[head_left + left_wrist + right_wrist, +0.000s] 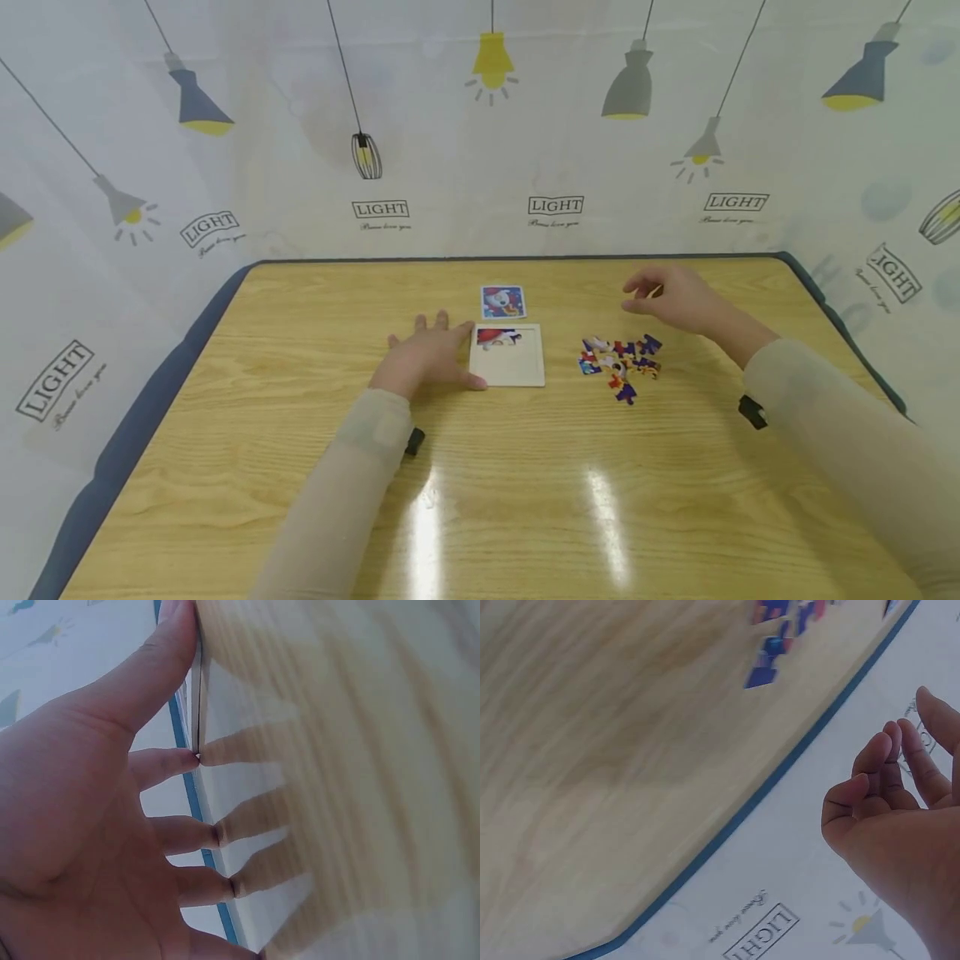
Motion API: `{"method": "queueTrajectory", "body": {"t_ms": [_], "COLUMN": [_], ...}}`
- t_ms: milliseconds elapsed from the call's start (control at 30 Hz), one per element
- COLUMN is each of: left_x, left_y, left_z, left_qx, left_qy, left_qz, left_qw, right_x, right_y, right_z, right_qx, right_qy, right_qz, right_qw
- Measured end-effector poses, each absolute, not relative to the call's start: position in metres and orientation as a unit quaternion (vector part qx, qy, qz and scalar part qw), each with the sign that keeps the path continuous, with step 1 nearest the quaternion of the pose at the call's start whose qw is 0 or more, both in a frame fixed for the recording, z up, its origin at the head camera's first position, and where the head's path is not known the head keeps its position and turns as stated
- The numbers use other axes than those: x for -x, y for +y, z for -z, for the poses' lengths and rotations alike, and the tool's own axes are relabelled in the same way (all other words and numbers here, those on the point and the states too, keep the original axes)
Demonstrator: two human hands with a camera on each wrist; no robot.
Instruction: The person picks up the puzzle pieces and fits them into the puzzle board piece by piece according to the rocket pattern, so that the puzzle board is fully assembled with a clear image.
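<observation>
Touching the square tray [510,364] along its left side, the left hand [429,354] is spreading wide: thumb at the near-left corner, index fingertip at the far-left corner, the other fingertips resting on the table [510,467]. Not gripping anything.

Right hand [678,300] is hovering with fingers loosely bent, a narrow gap showing between thumb and fingers; nothing visible in it.

Key relation: the loose pieces [618,367] are lying on the person's side of the right hand and slightly left of it, just right of the tray but apart from it. Right hand is sitting nearer to them; left hand is over on the tray's far flank. Pile is spreading irregularly, no clear long axis; can't make out each piece's orientation.

Joined pieces [491,335] are filling only the tray's far-left part, ending in a jagged edge; the remaining floor is showing bare. The picture card [502,302] is lying flat just beyond the tray.

Materials: tray is looking pale, matte and shallow, with a low raised rim. Pieces are appearing thin and flat, knobbed, multicoloured. Table is showing glossy wood grain and reflecting light in streaks.
</observation>
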State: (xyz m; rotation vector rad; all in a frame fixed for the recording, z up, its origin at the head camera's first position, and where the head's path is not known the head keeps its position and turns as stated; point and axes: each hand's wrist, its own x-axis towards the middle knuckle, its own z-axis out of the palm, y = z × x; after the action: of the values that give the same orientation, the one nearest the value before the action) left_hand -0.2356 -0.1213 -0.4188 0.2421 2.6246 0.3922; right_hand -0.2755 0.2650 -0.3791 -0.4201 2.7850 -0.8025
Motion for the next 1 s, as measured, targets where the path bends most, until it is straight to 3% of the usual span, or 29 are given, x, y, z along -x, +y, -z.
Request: {"method": "queueTrajectory", "body": {"t_ms": [433,700,1000], "left_x": [0.234,0.233,0.232], "left_y": [-0.121,-0.121,-0.119], "left_z": [0.421,0.417,0.411], "left_qx": [-0.094,-0.093,-0.088], "left_qy": [0.959,0.958,0.956], "left_qz": [-0.137,-0.133,-0.131], "left_qw": [0.230,0.237,0.248], "right_x": [0.261,0.255,0.256], "right_y": [0.302,0.311,0.313], "right_z": [0.413,0.428,0.433], "right_qx": [0.102,0.085,0.083], "right_qy": [0.943,0.939,0.944], "right_qz": [0.290,0.291,0.275], "right_qw": [0.128,0.162,0.161]}}
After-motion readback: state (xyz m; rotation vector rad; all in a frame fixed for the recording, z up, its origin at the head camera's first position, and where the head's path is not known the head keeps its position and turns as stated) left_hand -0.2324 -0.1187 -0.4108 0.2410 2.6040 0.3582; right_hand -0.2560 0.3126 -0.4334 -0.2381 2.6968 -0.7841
